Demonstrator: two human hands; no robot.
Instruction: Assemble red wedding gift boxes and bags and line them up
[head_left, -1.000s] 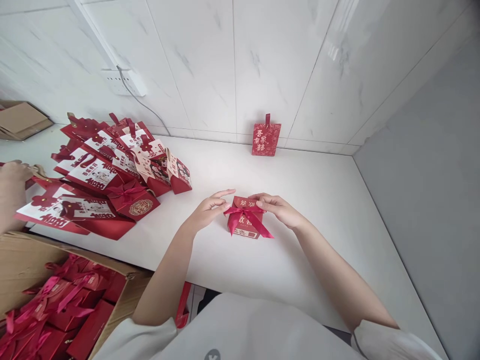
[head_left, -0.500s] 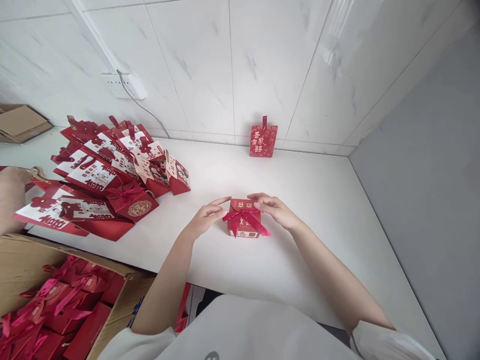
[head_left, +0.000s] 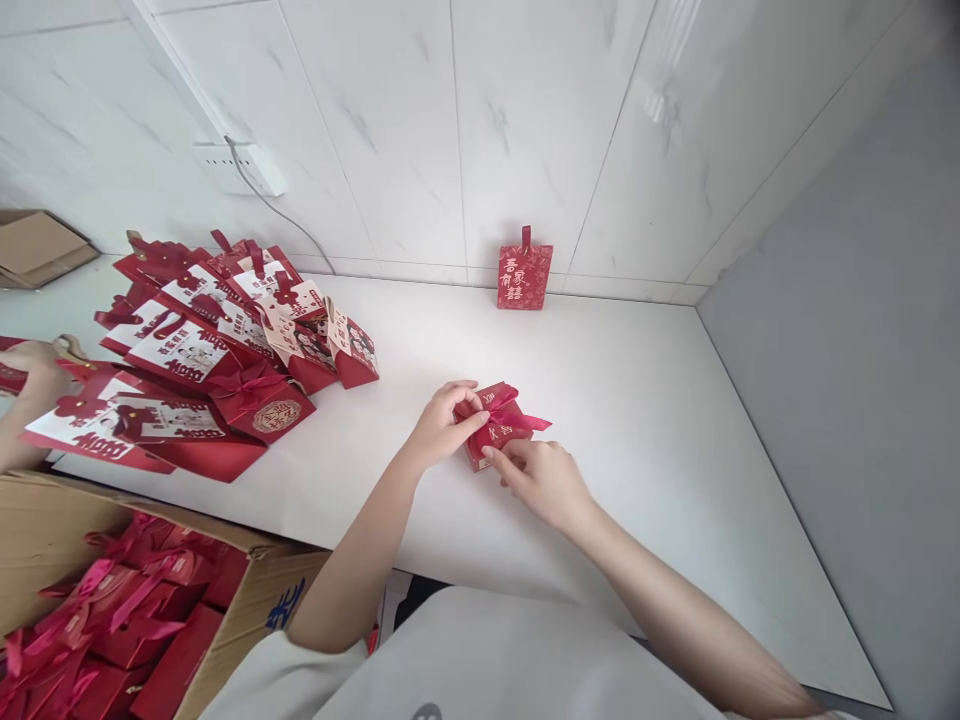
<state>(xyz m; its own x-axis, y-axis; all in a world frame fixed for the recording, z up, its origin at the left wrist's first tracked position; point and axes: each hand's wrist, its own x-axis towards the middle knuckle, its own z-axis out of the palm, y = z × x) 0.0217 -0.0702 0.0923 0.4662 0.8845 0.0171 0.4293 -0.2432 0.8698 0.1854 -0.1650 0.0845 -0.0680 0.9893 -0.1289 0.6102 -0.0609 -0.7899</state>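
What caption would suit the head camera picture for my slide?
Left hand and right hand grip a small red ribboned cardboard box on a white table.

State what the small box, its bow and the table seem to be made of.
Box: likely printed red card, matte with gold lettering and sharp folded edges.
Bow: satin-like ribbon with a soft sheen and limp tails.
Table: smooth white, faintly glossy; laminate or stone, cannot tell.
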